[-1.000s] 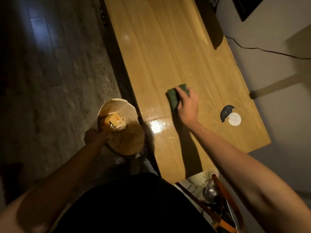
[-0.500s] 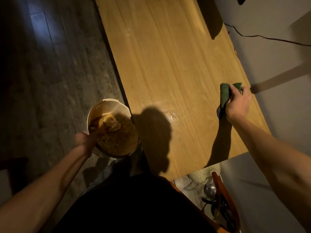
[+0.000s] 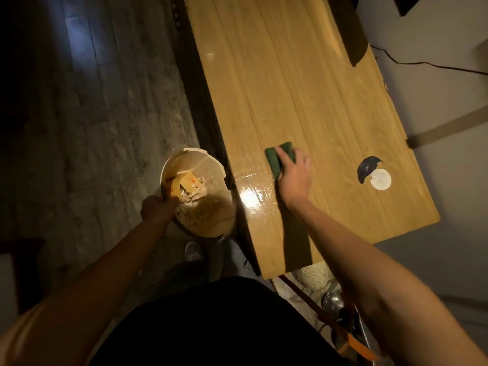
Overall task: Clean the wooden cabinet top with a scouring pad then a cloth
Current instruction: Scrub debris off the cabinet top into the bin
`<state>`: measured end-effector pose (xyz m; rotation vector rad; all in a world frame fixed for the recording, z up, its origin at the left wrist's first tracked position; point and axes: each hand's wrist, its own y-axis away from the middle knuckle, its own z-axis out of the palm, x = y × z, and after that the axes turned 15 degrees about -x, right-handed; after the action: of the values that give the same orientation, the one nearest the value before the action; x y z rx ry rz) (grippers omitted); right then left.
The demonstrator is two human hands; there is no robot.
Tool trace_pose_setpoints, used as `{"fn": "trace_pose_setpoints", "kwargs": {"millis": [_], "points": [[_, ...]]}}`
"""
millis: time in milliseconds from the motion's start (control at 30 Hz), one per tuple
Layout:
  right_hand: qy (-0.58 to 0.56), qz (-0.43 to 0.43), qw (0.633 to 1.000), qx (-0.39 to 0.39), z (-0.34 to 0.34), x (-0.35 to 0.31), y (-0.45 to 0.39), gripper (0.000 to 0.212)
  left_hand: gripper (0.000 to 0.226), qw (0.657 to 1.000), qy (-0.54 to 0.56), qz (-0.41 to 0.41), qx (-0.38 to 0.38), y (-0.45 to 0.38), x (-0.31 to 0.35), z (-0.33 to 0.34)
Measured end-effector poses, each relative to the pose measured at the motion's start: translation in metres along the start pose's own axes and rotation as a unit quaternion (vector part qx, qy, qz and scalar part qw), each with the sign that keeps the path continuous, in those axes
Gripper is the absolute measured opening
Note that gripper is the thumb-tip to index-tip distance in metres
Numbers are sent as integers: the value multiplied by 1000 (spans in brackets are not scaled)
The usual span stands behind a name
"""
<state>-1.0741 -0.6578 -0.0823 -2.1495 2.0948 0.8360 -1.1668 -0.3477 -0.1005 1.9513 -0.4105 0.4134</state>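
Note:
The wooden cabinet top [image 3: 298, 83] runs away from me, light yellow-brown with a wet glossy patch near its left front edge. My right hand [image 3: 294, 177] presses a dark green scouring pad [image 3: 277, 161] flat onto the wood just right of that wet patch. My left hand [image 3: 157, 210] grips the rim of a round cream bin [image 3: 184, 161] held beside the cabinet's left edge; the bin holds scraps of paper and crumbs. No cloth is visible.
A small white disc [image 3: 380, 180] lies on the top near the right edge, with a dark round cable hole [image 3: 365, 167] beside it. A black cable [image 3: 422, 63] trails along the grey wall. Orange-handled tools [image 3: 351, 339] and a metal object sit below the cabinet's near end.
My right hand has swept the green pad from near the right edge back left to the middle of the top. My left hand still holds the bin.

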Motion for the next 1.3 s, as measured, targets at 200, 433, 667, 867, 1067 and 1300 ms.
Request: {"fn": "trace_pose_setpoints", "kwargs": {"millis": [200, 433, 667, 867, 1067, 1300], "points": [[81, -195, 965, -157, 84, -124, 41, 58, 32, 998, 19, 52, -4, 18, -11, -16], [16, -171, 973, -154, 112, -158, 92, 54, 36, 998, 20, 50, -36, 24, -28, -35], [-61, -82, 995, -21, 42, -87, 102, 50, 49, 999, -25, 15, -33, 26, -42, -23], [-79, 62, 994, 50, -23, 30, 86, 47, 48, 999, -42, -9, -24, 23, -44, -15], [-70, 153, 980, 107, -72, 134, 58, 48, 53, 999, -42, -30, -7, 34, -55, -6], [-86, 157, 981, 74, -82, 189, 30, 44, 55, 998, 55, -17, 19, 47, -52, 18]]}}
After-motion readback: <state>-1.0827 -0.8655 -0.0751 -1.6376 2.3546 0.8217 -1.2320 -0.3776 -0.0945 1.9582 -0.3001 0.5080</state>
